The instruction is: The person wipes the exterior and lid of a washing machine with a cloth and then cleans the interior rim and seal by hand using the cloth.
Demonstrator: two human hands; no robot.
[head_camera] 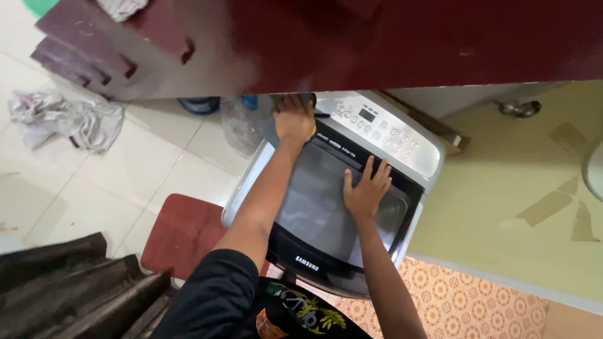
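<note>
On the washer, right hand lies flat on the dark glass lid, fingers spread wide, tips just short of the grey control panel. Left hand grips the washer's far left corner, fingers curled over the edge. Washer body is grey, top-loading, lid closed
</note>
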